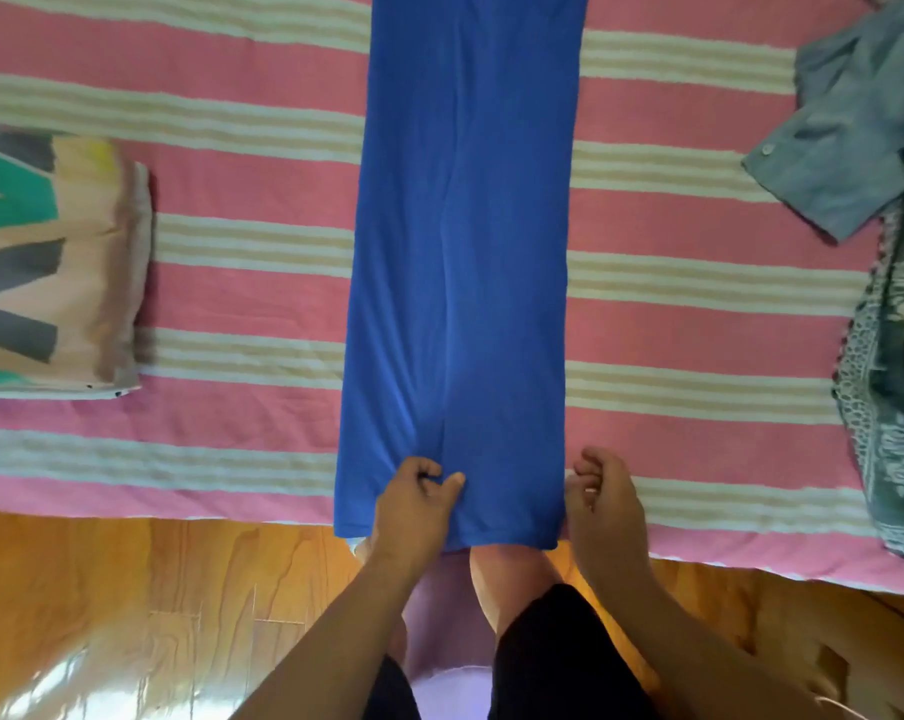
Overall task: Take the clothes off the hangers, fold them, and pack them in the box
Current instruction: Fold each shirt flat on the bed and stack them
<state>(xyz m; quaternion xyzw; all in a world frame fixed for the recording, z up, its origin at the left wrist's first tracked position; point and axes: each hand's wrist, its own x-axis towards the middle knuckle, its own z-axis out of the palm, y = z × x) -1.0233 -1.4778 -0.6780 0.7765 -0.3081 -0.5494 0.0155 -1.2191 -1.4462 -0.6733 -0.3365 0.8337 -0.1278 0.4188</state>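
Observation:
A blue garment (460,241) lies folded into a long narrow strip down the middle of the pink striped bed cover (206,283). Its near hem hangs slightly over the bed's front edge. My left hand (416,506) rests on the strip near the hem and pinches a fold of the blue cloth between thumb and fingers. My right hand (603,498) is at the strip's right near corner, fingers curled and pinching the cloth's edge. No hanger and no box are in view.
A folded pillowcase or cloth with green and grey shapes (50,267) lies at the left. A grey-blue shirt (850,127) and a dark green patterned cloth (891,366) lie heaped at the right. Wooden floor (128,589) and my knees are below the bed edge.

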